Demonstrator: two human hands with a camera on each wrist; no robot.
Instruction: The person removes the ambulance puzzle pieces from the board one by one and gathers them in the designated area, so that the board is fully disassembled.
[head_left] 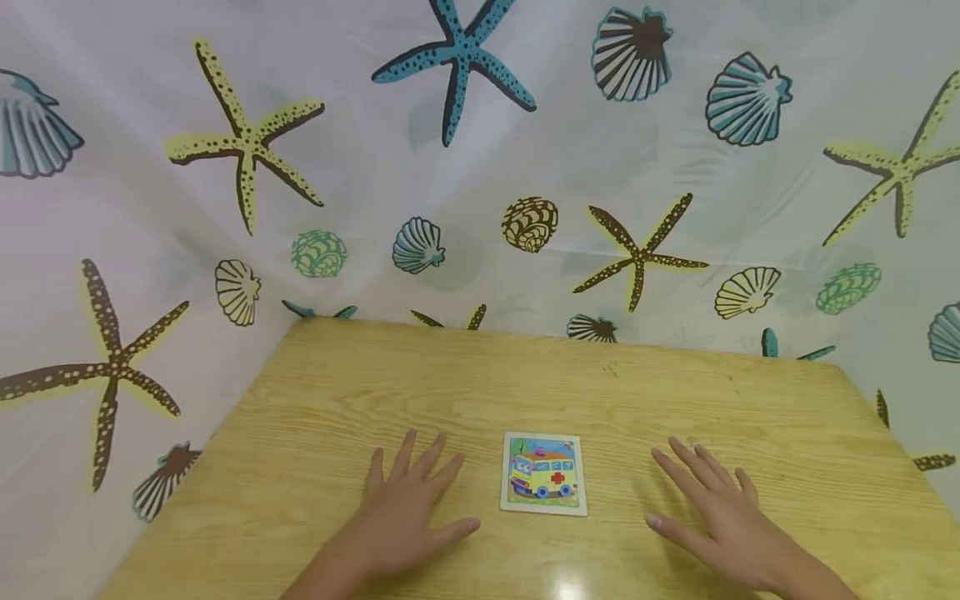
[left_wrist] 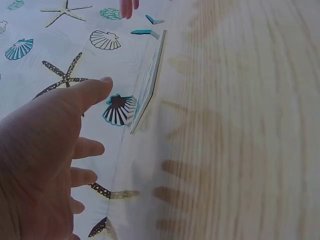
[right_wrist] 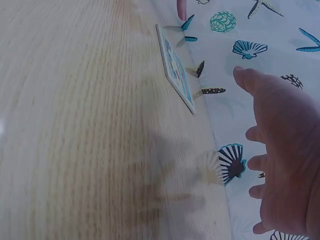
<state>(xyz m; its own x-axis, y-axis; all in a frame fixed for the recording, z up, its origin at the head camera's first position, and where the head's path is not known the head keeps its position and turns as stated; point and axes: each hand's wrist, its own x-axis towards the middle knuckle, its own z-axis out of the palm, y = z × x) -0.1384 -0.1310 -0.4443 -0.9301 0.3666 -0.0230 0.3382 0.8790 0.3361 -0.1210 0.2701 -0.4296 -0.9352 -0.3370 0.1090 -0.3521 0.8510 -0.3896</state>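
Observation:
A small square picture puzzle with a pale border lies flat on the wooden table, showing a yellow ambulance with a red cross. To its left, my left hand hovers with fingers spread and holds nothing. My right hand is on the other side, farther from the puzzle, its fingers also spread and free. In the left wrist view the puzzle appears nearly edge-on beyond the left thumb. The right wrist view shows its printed face at a slant, apart from the right hand.
The light wooden tabletop stretches around the puzzle and both hands. A white cloth printed with starfish and shells hangs along the back and both sides of the table. A bright light reflection shows near the front.

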